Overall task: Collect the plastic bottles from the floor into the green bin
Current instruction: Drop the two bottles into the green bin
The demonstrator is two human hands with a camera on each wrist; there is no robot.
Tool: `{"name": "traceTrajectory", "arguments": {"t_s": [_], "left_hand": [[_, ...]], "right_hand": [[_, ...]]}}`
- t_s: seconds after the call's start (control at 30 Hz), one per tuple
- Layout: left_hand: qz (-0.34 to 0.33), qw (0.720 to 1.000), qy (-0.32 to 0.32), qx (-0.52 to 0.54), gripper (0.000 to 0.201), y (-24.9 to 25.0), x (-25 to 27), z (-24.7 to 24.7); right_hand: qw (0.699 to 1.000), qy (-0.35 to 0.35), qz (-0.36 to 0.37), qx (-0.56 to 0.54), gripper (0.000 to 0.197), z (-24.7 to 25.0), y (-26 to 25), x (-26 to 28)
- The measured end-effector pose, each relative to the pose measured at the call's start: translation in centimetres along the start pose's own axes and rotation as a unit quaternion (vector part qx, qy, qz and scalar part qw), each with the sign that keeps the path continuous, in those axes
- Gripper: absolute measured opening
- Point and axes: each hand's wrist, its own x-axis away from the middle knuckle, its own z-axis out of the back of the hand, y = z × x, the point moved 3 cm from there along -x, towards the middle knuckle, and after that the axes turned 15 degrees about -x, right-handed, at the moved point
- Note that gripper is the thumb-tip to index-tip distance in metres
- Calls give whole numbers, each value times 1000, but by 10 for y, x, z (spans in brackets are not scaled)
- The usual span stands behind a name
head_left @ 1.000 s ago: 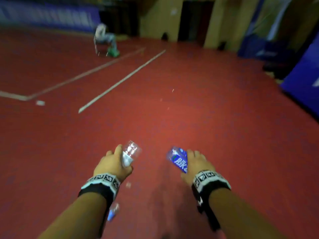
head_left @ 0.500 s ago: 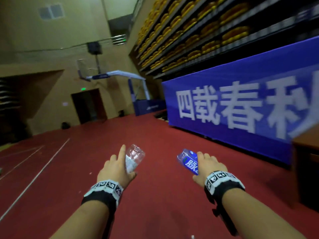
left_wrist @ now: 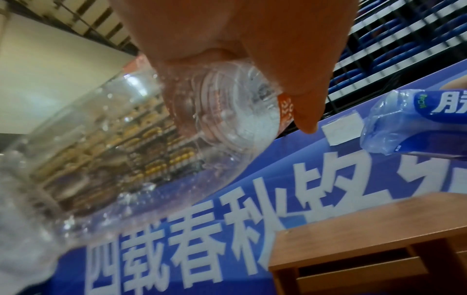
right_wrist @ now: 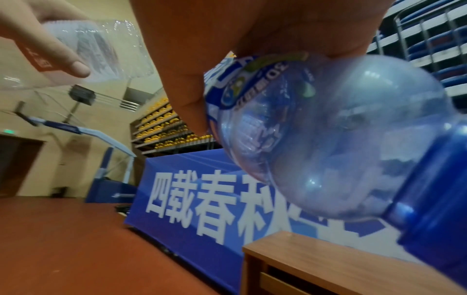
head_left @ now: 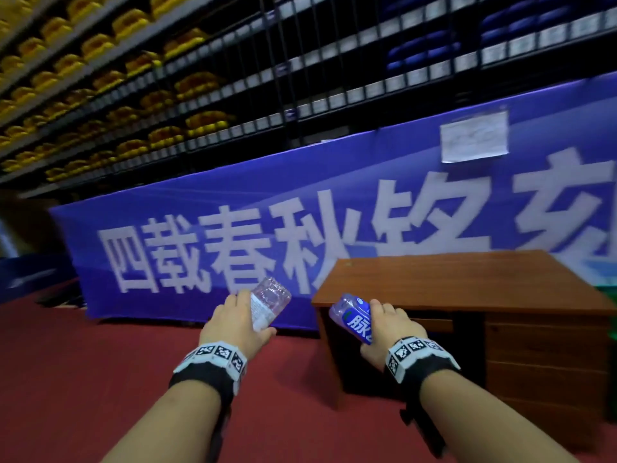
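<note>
My left hand [head_left: 235, 324] grips a clear, crumpled plastic bottle [head_left: 269, 302], held out at waist height with its base pointing forward. My right hand [head_left: 389, 325] grips a bottle with a blue label [head_left: 350, 317], level with the left one and a little apart from it. In the left wrist view my fingers wrap the clear bottle [left_wrist: 222, 111], and the blue bottle [left_wrist: 414, 123] shows at the right. The right wrist view has the blue bottle [right_wrist: 328, 129] close up. A green sliver [head_left: 610, 295] shows at the right edge behind the desk; I cannot tell what it is.
A brown wooden desk [head_left: 450, 279] with drawers stands just ahead on the right, its corner near my right hand. A long blue banner [head_left: 217, 248] with white characters runs behind it, below tiers of yellow and blue seats. Red floor [head_left: 100, 379] spreads to the left.
The view has swung right, from open red floor to the banner and the desk, which is now close. Both hands still hold their bottles in the same way.
</note>
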Motion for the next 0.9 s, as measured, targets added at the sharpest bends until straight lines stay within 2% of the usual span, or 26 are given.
{"name": "traceTrajectory", "arguments": {"t_s": [0.1, 0.23, 0.43, 0.53, 0.77, 0.9], "left_hand": [[-41, 998, -15, 34, 77, 62, -46, -32], [-95, 991, -32, 85, 76, 125, -101, -66], [-212, 968, -29, 133, 79, 217, -170, -100], [-280, 948, -33, 151, 79, 261, -190, -109], [-418, 889, -38, 183, 79, 363, -183, -110], [-463, 861, -47, 205, 83, 421, -166, -107]], "right_hand": [[998, 14, -61, 25, 85, 12, 53, -24], [990, 29, -133, 41, 77, 19, 100, -50], [972, 61, -223, 49, 87, 14, 144, -81], [956, 91, -272, 59, 84, 17, 157, -81], [911, 174, -370, 59, 77, 47, 194, -64], [886, 220, -406, 29, 79, 66, 225, -50]]}}
